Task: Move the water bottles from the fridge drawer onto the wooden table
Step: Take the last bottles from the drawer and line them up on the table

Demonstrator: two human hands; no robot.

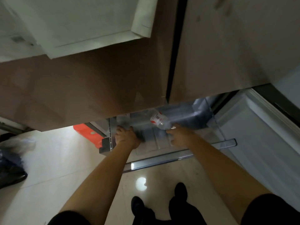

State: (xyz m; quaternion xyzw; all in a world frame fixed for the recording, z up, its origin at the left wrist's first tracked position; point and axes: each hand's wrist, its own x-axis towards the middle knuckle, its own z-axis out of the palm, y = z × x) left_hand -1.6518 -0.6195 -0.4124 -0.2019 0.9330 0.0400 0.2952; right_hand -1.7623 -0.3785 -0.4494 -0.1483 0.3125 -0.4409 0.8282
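Observation:
The fridge drawer (pixel 162 161) is pulled out below the brown fridge doors. My right hand (pixel 177 135) reaches into it and grips the neck end of a clear water bottle (pixel 159 121) with a red and white label, which lies tilted up to the left. My left hand (pixel 126 135) is at the drawer's left side, its fingers curled round a blurred clear water bottle (pixel 122 123). The back of the drawer is hidden under the doors.
An open lower fridge door (pixel 259 143) stands to the right. An orange object (pixel 86 132) lies on the glossy tile floor left of the drawer. Dark bags (pixel 9 168) sit at the far left. My shoes (pixel 180 190) are just before the drawer.

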